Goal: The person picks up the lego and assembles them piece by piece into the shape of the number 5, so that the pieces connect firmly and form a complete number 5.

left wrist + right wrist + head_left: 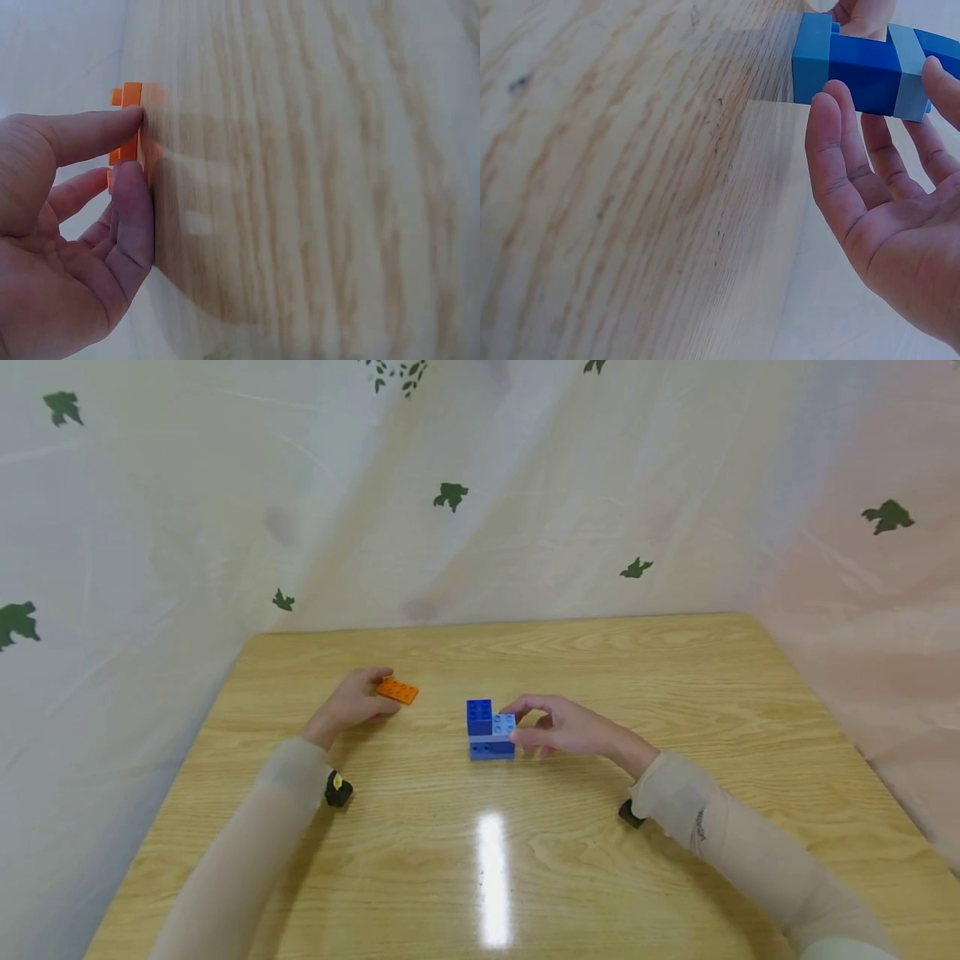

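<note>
A flat orange toy building brick (398, 691) with studs up lies at the left of the wooden table. My left hand (356, 700) holds its near-left end between thumb and fingers; the left wrist view shows the orange brick (130, 142) partly behind the fingers. Near the middle stands a stack of blue building bricks (481, 746), with a dark blue brick (479, 717) on its top left. My right hand (566, 725) grips the stack's right side, thumb in front. In the right wrist view the thumb lies against the pale blue layer (911, 75).
The wooden table (675, 668) reaches back to a pale cloth (525, 552) with green leaf shapes. Small black devices hang under both wrists, the left device (338, 789) and the right device (631, 813). A bright reflection lies on the table in front of the stack.
</note>
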`<state>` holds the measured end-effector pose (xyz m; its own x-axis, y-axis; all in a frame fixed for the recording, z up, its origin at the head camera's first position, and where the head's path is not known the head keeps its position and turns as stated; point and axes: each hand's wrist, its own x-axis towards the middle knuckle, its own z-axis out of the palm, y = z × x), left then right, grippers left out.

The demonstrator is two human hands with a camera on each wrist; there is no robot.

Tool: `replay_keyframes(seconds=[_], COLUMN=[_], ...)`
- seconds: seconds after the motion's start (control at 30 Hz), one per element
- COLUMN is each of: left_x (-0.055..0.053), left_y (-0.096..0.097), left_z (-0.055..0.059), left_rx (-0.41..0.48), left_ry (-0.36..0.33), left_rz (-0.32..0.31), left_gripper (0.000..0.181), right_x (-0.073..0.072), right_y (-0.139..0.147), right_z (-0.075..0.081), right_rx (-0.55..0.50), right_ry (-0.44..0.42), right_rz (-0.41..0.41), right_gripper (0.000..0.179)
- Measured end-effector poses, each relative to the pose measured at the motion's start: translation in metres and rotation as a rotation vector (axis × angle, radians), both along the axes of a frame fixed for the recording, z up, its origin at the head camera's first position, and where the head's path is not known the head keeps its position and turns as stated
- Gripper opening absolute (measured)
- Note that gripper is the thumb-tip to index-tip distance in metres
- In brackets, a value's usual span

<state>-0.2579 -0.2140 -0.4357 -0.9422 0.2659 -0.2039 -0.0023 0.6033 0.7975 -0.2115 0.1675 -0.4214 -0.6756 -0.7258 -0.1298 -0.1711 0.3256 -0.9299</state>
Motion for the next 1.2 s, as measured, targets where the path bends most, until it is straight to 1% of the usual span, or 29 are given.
replay_keyframes(seconds=[0.07, 0.2, 0.3, 0.43, 0.47, 0.53, 0.63, 0.83, 1.07, 1.2], left_x=[-0.0001, 0.001, 0.0012, 0.0018, 0.0022, 0.0026, 0.0034, 0.0015, 0.0011, 0.003], left_y=[0.002, 0.0034, 0.0042, 0.0044, 0.0044, 0.0042, 0.0044, 0.0062, 0.0082, 0.0076], left_z=[0.0004, 0.0007, -0.0001, -0.0026, -0.003, -0.0045, -0.0051, -0.0043, -0.0002, -0.0009], left_rx=[-0.018, -0.011, -0.01, -0.023, -0.03, -0.035, -0.039, -0.055, -0.047, -0.041], left_ry=[-0.013, -0.084, -0.074, -0.044, -0.037, -0.033, -0.042, -0.039, -0.051, -0.069], left_rz=[-0.009, 0.019, 0.044, 0.054, 0.048, 0.05, 0.062, 0.061, 0.035, 0.051], left_gripper=[0.07, 0.065, 0.058, 0.053, 0.053, 0.052, 0.052, 0.052, 0.051, 0.051], right_x=[0.0001, 0.0007, 0.0018, 0.0028, 0.0027, 0.0025, 0.0023, 0.0026, 0.0022, 0.0029], right_y=[-0.0004, -0.0007, -0.0009, -0.0007, -0.0006, -0.0003, -0.0003, 0.0003, 0.0, -0.0007], right_z=[0.0001, 0.0001, 0.0013, 0.0031, 0.0032, 0.0032, 0.0026, 0.0036, 0.0024, 0.0024], right_rx=[0.003, 0.003, 0.001, 0.0, 0.001, 0.0, -0.002, -0.004, 0.001, -0.005], right_ry=[0.0, -0.001, 0.0, 0.0, 0.0, 0.0, 0.002, 0.0, -0.003, 0.0], right_rz=[-0.001, -0.006, -0.009, -0.015, -0.016, -0.017, -0.015, -0.021, -0.026, -0.019], right_gripper=[0.042, 0.042, 0.042, 0.042, 0.042, 0.043, 0.042, 0.043, 0.042, 0.041])
